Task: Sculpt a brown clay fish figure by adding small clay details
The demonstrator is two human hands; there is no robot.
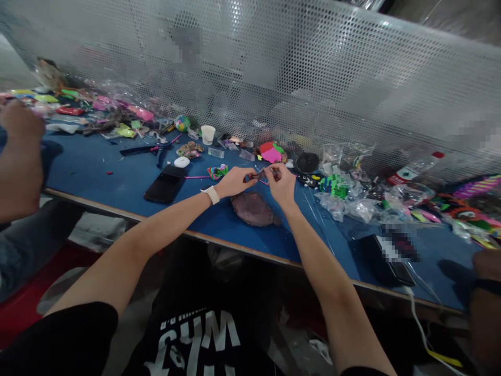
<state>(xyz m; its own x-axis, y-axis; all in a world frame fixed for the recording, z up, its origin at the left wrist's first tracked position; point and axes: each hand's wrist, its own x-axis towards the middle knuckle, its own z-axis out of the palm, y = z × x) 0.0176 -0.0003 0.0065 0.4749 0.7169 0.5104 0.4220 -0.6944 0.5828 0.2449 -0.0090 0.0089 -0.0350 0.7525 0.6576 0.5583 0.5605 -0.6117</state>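
Note:
A flat, purplish-brown clay-like slab (255,209) with a small tab at its right end lies on the blue table (219,222) near the front edge. Just beyond it, my left hand (237,181), with a pale band on the wrist, pinches one end of a small dark brown piece (261,175). The other end is between the fingertips of my right hand (279,180). Both hands are closed on this piece, which is held above the slab's far edge. Its exact shape is partly covered by my fingers.
A black phone (166,184) lies left, near dark scissors-like tools (144,150) and a white cup (208,134). Plastic bags (362,206), a bottle (417,169) and a black box (381,258) with a cable stand right. Other people's arms (21,162) show at both sides.

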